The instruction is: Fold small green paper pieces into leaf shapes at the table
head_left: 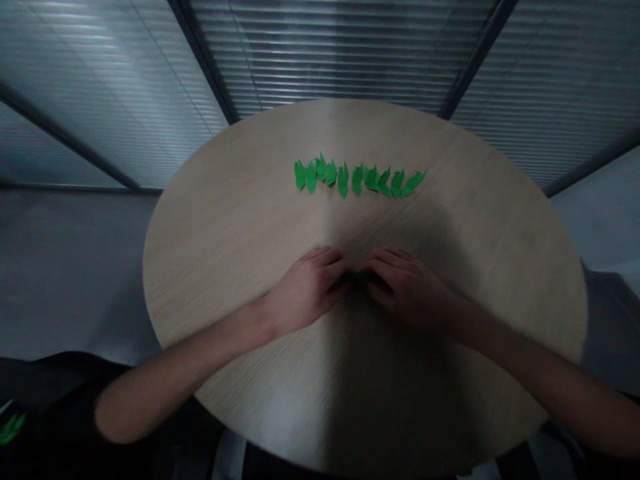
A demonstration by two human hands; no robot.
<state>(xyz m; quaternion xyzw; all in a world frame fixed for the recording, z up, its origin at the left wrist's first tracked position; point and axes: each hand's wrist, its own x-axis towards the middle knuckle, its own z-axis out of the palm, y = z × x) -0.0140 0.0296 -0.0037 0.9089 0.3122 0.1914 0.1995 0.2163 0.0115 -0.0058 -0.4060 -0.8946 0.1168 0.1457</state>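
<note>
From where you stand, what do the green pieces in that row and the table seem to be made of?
The green pieces look like matte folded paper: sharp points, thin tips. The table seems pale wood or wood-look laminate with a soft sheen; its fine grain lines don't settle which.

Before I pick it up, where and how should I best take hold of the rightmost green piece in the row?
I would pinch the rightmost green piece at its middle, coming from the right with the right grip. The piece lies slanted, its tip pointing up and right, with no green piece beyond it; its lower left end is close to the neighbouring piece.
</note>
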